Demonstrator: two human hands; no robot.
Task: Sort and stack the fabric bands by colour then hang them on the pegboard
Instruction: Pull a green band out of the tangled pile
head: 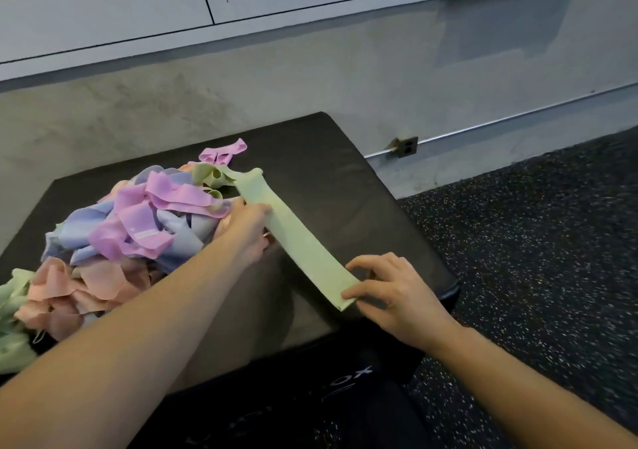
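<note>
My right hand (390,290) pinches the near end of a green band (300,238), thumb on top and fingers curled by the edge. The band lies flat and long on the black bench (331,158), running from my right hand up toward 11 o'clock. My left hand (247,227) holds the band near its middle, fingers curled round its left edge. The far end of the band is crumpled and touches the pile (138,221).

The pile sits at 9 o'clock from the band, on the left half of the bench. It has purple, blue, pink and green bands all mixed up. Some green ones hang near the left edge.

The right part of the bench, at 1 o'clock from my hands, is bare black top with room to lay things. The right edge of the bench is just beside my right hand. Past it is speckled floor (535,241). A grey wall (310,79) stands behind the far edge.
</note>
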